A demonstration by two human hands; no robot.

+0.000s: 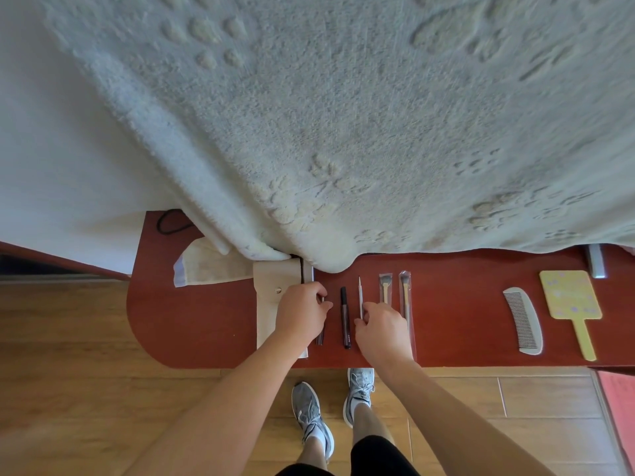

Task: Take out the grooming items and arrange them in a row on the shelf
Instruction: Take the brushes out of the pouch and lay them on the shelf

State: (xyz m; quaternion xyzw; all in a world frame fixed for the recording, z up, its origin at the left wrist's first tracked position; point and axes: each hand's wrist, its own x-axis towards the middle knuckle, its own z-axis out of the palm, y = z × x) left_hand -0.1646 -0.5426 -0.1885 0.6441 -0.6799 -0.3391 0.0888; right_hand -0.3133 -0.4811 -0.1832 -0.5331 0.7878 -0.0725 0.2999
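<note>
Low in the middle of the frame, a red-brown shelf runs across from left to right, carrying the grooming items in a row. The left hand rests on a cream pouch, its fingers curled round a slim dark stick just right of the pouch. Right of that lies a black pen, apart from both hands. The right hand pinches the lower end of a thin white stick between thumb and fingertips. Two wrapped brushes lie just right of it, the nearer ends partly hidden by that hand. Farther right, well apart, sit a grey comb and a yellow hand mirror. A fluffy pale blanket fills the upper frame, draping onto the shelf's far edge.
</note>
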